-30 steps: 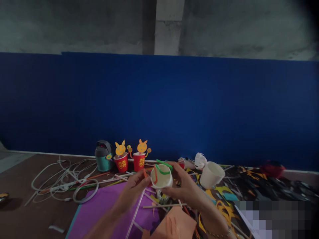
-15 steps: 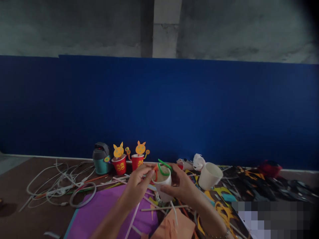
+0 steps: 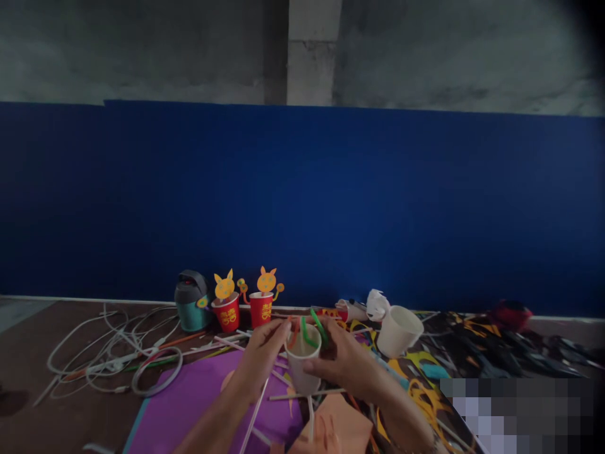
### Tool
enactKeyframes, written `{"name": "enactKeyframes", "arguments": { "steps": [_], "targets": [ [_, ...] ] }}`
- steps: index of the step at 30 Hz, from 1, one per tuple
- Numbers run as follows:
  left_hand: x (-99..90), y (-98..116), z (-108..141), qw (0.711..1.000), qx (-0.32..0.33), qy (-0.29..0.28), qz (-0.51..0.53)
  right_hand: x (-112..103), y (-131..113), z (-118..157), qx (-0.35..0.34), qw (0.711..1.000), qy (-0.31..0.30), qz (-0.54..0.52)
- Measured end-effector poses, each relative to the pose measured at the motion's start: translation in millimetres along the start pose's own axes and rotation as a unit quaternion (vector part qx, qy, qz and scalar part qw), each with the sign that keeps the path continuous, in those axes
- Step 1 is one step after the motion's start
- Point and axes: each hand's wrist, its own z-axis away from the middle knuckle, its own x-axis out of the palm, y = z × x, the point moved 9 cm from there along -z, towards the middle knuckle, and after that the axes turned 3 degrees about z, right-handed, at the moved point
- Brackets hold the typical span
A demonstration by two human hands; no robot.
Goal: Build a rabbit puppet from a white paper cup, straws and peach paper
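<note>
A white paper cup [image 3: 303, 373] is between my hands, its mouth tilted toward me. An orange straw [image 3: 293, 334] and a bent green straw [image 3: 316, 328] show at its mouth. My left hand [image 3: 259, 353] is closed at the left rim, thumb and fingertips pinching the orange straw's end. On the other side my right hand [image 3: 347, 358] grips the cup, thumb on its near wall and fingers behind the right rim, by the green straw. A white straw [image 3: 311, 417] extends down from below the cup.
Behind stand two red cups [image 3: 261, 310] with orange cat faces and a teal jug [image 3: 193, 309]. To the right are another white cup [image 3: 399, 334] and yellow paper scraps [image 3: 423, 400]. Purple paper [image 3: 189, 403], orange paper [image 3: 338, 425] and white cables [image 3: 113, 340] lie around.
The cup has shifted slightly left and toward me, showing more of its front. The green straw's upper end leans differently, and the white straw below now hangs straighter.
</note>
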Motion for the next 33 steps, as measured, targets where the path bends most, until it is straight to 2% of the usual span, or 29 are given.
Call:
{"name": "enactKeyframes", "arguments": {
  "steps": [3, 7, 11, 15, 18, 23, 25, 28, 33],
  "targets": [
    [-5.9, -2, 1, 0.999, -0.014, 0.032, 0.011, -1, -3, -2, -0.042, 0.999, -0.006, -0.022],
    [-8.0, -2, 3, 0.999, -0.021, 0.036, 0.026, -6, -1, -4, -0.046, 0.998, 0.024, -0.027],
    [-2.4, 6, 5, 1.0, -0.003, -0.001, 0.005, -2, -10, 0, -0.049, 0.998, 0.015, -0.031],
    [10.1, 5, 6, 0.997, -0.032, -0.075, 0.011, 3, -17, 5, -0.051, 0.998, -0.005, -0.019],
    [14.6, 6, 6, 0.994, -0.032, -0.099, 0.018, 4, -19, 4, -0.055, 0.998, -0.01, -0.028],
    [12.1, 9, 7, 0.997, -0.002, -0.079, -0.002, -4, -6, 0, 0.011, 0.997, 0.035, -0.072],
    [9.0, 10, 8, 0.998, 0.0, -0.059, 0.001, -1, -4, 1, 0.022, 0.994, 0.014, -0.105],
    [3.0, 14, 8, 1.0, 0.002, -0.019, 0.005, 8, -5, 3, -0.004, 0.99, -0.032, -0.14],
    [-0.3, 19, 11, 1.0, 0.011, 0.01, -0.019, 17, 0, 3, 0.013, 0.999, -0.033, -0.039]
  ]
}}
